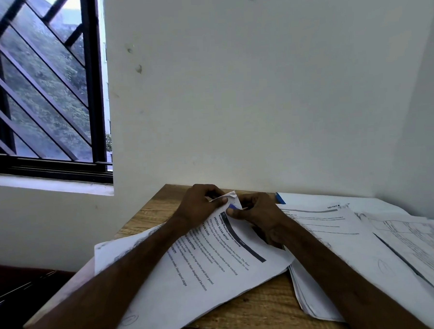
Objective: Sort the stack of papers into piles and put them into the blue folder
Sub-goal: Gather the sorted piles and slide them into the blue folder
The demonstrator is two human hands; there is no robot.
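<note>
White wall [257,86] backs the brown wooden table [256,310], centre frame, where the left hand [200,203] and right hand [260,216] both pinch the curled top corner of a white printed paper sheet [192,291]; light, floppy and easily torn, it likely handles best by its edges.

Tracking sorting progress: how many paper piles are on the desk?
3: left pile in front, middle pile beside it, right pile overlapping that at the frame edge; more may be hidden.
</note>
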